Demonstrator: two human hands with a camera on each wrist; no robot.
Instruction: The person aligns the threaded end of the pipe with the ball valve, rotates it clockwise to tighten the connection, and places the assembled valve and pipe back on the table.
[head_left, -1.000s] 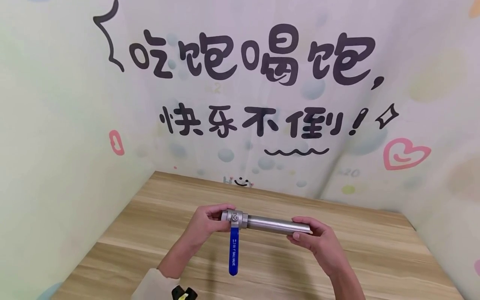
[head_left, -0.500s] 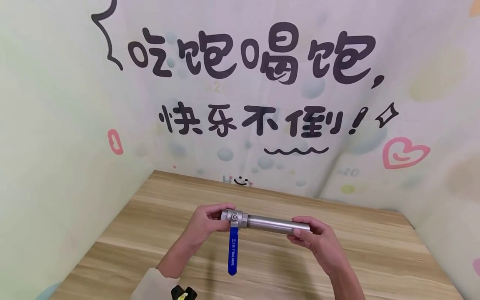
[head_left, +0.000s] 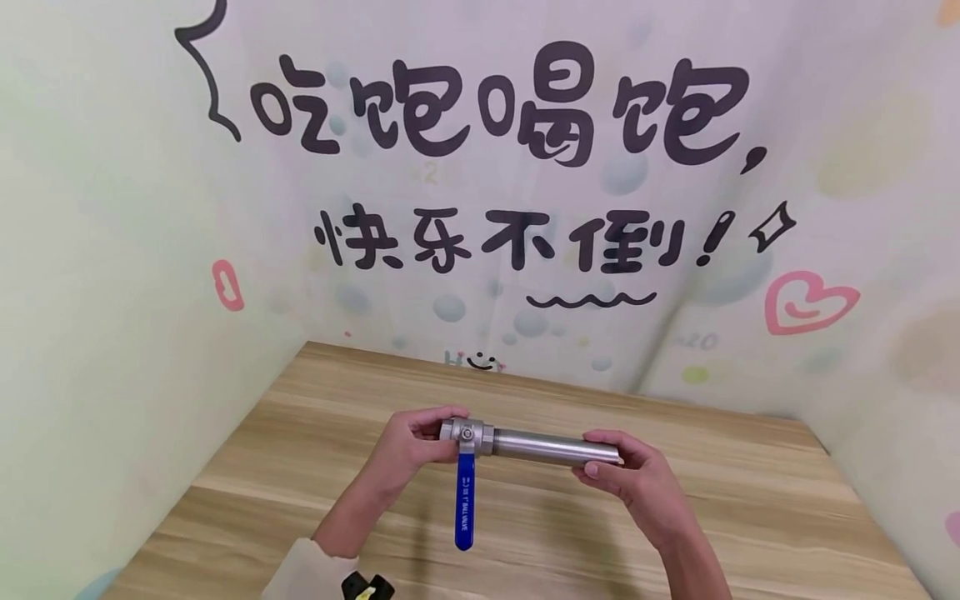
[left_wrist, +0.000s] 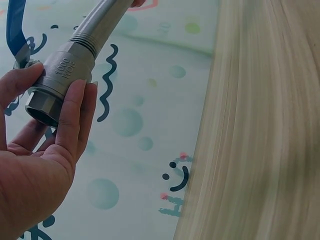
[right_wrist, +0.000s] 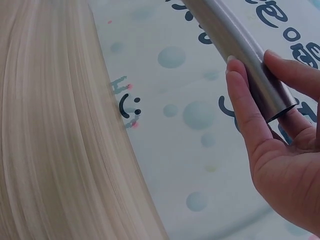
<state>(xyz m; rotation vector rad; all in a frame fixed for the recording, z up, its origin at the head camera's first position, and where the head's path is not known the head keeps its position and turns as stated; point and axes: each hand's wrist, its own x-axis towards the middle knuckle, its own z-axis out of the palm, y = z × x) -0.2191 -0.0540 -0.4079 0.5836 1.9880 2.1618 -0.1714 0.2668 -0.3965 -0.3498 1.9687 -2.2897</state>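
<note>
Two bare hands held one joined metal piece in the air above a wood-grain bench (head_left: 292, 433). At the left, the left hand (head_left: 408, 446) had its thumb and fingertips clamped on a steel ball valve (head_left: 477, 437), whose outer end was open. From the valve, a blue lever (head_left: 465, 504) pointed back toward the person. Further right, a few screw threads (left_wrist: 85, 41) showed at the joint, where a plain steel pipe (head_left: 543, 447) met the valve and ran on rightward. At the far right, the right hand (head_left: 637, 483) pinched the pipe's free end between thumb and fingers. The step in hand seemed to be work on the threaded joint; tightening or loosening could not be told. The next move likely called for a firm left hold while the right hand rolled the pipe, both parts in line.
</note>
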